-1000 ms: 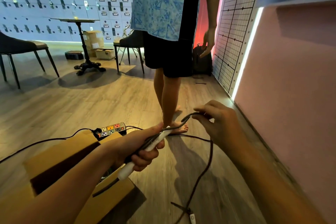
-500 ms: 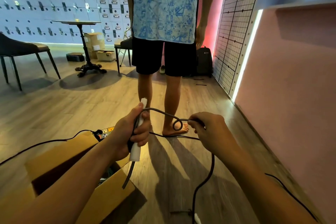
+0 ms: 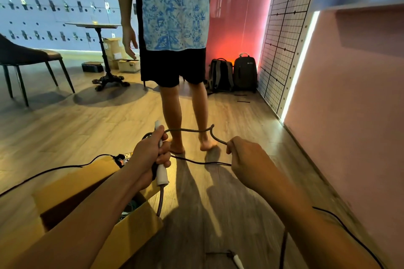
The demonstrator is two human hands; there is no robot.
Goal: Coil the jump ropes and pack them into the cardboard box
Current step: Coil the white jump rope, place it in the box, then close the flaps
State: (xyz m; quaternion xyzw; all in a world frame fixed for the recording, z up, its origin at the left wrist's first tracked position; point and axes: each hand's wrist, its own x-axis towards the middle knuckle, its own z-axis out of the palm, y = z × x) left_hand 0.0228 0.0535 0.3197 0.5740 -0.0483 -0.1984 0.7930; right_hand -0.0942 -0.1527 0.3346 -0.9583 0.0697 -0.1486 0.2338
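Note:
My left hand [image 3: 150, 155] grips a white jump rope handle [image 3: 161, 173] held nearly upright, with a short rope end hanging from its bottom. The dark rope [image 3: 192, 130] arcs from the top of that hand across to my right hand [image 3: 247, 159], which pinches it. More rope drops from the right hand to the floor, where the second white handle [image 3: 237, 261] lies at the bottom edge. The open cardboard box [image 3: 129, 231] sits on the floor under my left forearm, with something greenish inside.
A barefoot person [image 3: 175, 28] in a blue patterned shirt stands just beyond my hands. A power strip [image 3: 125, 157] and its black cable lie behind the box. A pink wall runs along the right. Two backpacks [image 3: 234, 74], a chair and a pedestal table stand farther back.
The left hand has turned the handle from slanted to upright. My hands have drawn apart, stretching the rope loop between them. The standing person has stepped to face me.

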